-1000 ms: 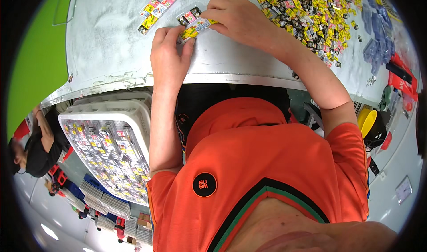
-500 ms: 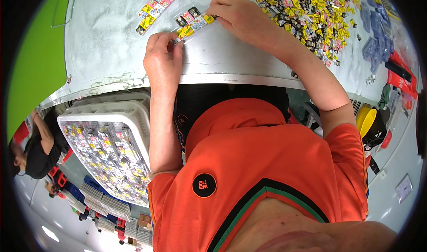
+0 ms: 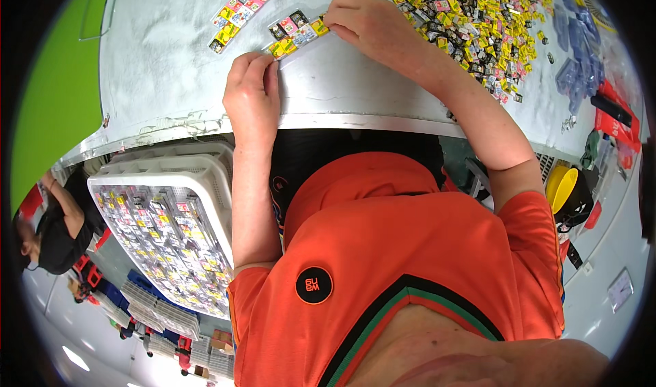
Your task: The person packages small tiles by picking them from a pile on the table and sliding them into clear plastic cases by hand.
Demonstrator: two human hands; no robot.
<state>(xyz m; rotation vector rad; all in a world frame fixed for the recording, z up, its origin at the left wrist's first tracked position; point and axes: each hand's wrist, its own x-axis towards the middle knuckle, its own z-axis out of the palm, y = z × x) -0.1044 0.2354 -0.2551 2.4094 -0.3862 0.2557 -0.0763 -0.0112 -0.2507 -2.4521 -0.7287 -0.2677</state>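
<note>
On the metal table in front of me lies a slim, clear plastic strip with small yellow and white-blue printed pieces [image 3: 303,38] in a row. Fingers closed, my left hand [image 3: 250,93] pinches its near left end. At the far right end my right hand [image 3: 372,31] has thumb and fingertips together on the strip; the fingertips partly hide that end. Just beyond the strip sits a short row of black and pink pieces [image 3: 288,24]. Farther left lies another group of pink, white, yellow and black pieces [image 3: 239,19], touched by neither hand.
A big heap of small loose pieces [image 3: 478,28] spreads to the right of my right hand. Clear blue plastic packaging [image 3: 577,52] lies at the far right. Below the table's left edge stand stacked white trays [image 3: 215,212], the top one full of pieces. Another person [image 3: 65,226] works at left.
My right hand has shifted slightly right along the strip. The fingers of my left hand have drawn closer together at its left end and sit slightly lower.
</note>
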